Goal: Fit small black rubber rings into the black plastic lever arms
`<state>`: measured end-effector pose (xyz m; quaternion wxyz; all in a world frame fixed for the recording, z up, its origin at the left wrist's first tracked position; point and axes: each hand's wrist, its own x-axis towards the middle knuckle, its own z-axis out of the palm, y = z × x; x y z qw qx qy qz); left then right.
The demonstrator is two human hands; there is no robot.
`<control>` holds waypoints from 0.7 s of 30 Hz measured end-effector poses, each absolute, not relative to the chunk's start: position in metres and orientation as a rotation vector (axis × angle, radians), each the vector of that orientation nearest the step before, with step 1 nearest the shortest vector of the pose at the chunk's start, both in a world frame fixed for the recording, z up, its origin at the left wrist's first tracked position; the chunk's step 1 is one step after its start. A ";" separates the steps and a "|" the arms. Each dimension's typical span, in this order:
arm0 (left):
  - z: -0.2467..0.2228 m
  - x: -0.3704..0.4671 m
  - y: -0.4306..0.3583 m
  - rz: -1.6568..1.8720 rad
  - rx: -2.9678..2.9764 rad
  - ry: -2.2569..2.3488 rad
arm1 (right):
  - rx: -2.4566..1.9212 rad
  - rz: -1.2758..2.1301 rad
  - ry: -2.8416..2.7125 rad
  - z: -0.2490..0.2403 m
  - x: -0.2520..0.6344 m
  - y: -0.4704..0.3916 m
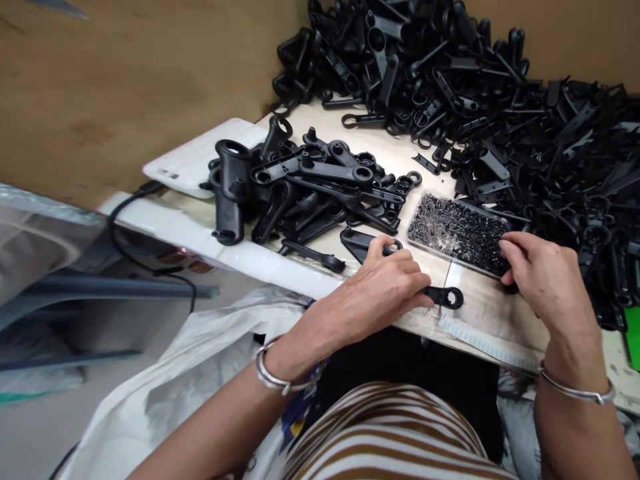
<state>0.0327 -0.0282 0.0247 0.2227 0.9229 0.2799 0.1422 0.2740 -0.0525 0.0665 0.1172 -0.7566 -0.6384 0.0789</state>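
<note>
My left hand (383, 283) is closed over a flat black plastic arm (447, 297), whose ring-shaped end sticks out past the fingertips at the table's front edge. Most of that part is hidden under the fingers. At the right end of a shallow clear tray (434, 249), my right hand (547, 273) has thumb and fingers pinched together. Whatever lies between those fingertips is too small or covered to tell. Tiny black pieces (450, 227) fill the tray. Another black arm (357, 241) lies just beyond my left hand.
A pile of black plastic arms (310, 180) lies at the left, partly on a white flat device (200, 160) with a black cable (117, 217). Large heaps of black parts (425, 73) cover the back and right. A green object (633, 337) is at the right edge.
</note>
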 end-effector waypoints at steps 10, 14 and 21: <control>0.028 0.053 0.015 0.474 2.652 0.764 | -2.207 0.121 -1.965 0.068 0.285 -0.066; 0.036 0.083 0.036 0.337 2.787 0.664 | -2.074 0.115 -2.179 0.065 0.273 -0.054; 0.032 0.111 0.046 0.097 2.891 0.646 | -2.341 0.020 -2.450 0.048 0.253 -0.031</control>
